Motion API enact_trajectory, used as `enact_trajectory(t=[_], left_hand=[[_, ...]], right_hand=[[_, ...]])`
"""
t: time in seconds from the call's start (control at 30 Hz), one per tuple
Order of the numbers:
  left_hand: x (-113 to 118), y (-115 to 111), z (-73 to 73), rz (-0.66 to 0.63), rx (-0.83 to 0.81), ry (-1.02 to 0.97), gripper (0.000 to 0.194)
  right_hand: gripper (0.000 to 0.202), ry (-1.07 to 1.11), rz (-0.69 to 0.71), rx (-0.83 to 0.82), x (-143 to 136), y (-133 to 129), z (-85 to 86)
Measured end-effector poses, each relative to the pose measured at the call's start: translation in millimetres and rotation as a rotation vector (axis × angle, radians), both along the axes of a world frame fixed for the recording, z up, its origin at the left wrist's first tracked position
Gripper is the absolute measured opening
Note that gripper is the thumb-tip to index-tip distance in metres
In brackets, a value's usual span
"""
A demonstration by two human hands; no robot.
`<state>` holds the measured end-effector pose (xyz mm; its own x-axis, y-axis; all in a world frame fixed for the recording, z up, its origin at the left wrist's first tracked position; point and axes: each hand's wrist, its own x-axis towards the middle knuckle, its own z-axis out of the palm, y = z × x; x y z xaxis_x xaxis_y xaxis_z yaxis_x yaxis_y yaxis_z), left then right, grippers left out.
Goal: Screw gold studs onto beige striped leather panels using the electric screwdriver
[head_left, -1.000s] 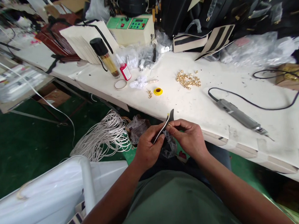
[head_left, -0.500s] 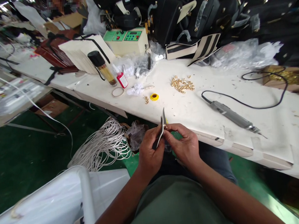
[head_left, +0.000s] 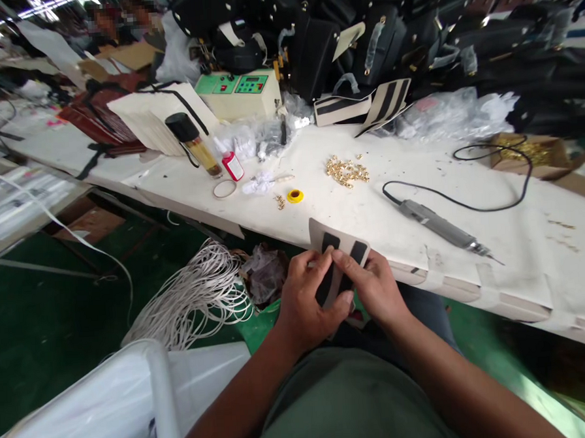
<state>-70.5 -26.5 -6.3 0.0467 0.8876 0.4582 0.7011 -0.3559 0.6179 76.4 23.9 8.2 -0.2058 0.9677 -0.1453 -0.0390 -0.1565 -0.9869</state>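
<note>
A beige panel with black stripes [head_left: 359, 251] is held between both hands at the table's front edge, its striped face toward me. My left hand [head_left: 304, 300] grips its left side, fingertips on a black stripe. My right hand [head_left: 374, 286] holds the right side, with the thumb on the face close to the left fingertips. Whatever is under the touching fingertips is too small to make out. Beyond the hands lie a yellow ring-shaped spool [head_left: 295, 196], a few gold pieces [head_left: 280, 202] and a larger pile of gold fittings [head_left: 346, 172].
On the white table [head_left: 381, 234] lies a grey electric screwdriver [head_left: 437, 223] with a black cable. A red bottle [head_left: 232, 166], a black-capped bottle [head_left: 193, 146] and a control box [head_left: 237, 94] stand farther back. Black bags [head_left: 313, 54] are piled behind; a white bin [head_left: 159, 389] is at lower left.
The panel was edge-on between the hands and now shows its striped face. The fingertips of both hands have come together on that face. The view has shifted slightly.
</note>
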Motion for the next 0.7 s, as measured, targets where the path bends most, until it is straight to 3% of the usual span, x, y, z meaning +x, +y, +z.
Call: enact_trajectory(t=[0.13,0.23,0.33,0.4,0.47,0.57,0.7], left_hand=[[1.0,21.8,-2.7,-0.124,0.004,-0.115,0.038],[9.3,42.5,-9.3,-0.041,-0.039,-0.301,0.023],[22.7,58.4,-13.1,-0.022,-0.227,-0.624,0.048],[30.6,65.0,-12.5,-0.122,-0.4,-0.844,0.061],[35.6,69.1,-10.9,-0.239,-0.567,-0.968,0.057],[38.3,73.1,-10.9,-0.289,-0.724,-0.945,0.042],[39.3,79.0,-18.3,-0.242,-0.724,-0.773,0.034]], right_hand=[[0.039,0.052,-0.003,-0.135,25.0,12.0,-4.4],[0.036,0.155,-0.017,-0.224,41.2,15.1,-5.4],[0.034,0.222,-0.083,-0.275,52.3,13.3,-4.5],[0.034,0.231,-0.126,-0.282,58.2,11.4,-4.8],[0.035,0.213,-0.142,-0.28,64.1,9.9,-6.2],[0.037,0.168,-0.109,-0.281,74.0,9.9,-9.5],[0.037,0.071,-0.03,-0.28,91.1,16.4,-14.3]])
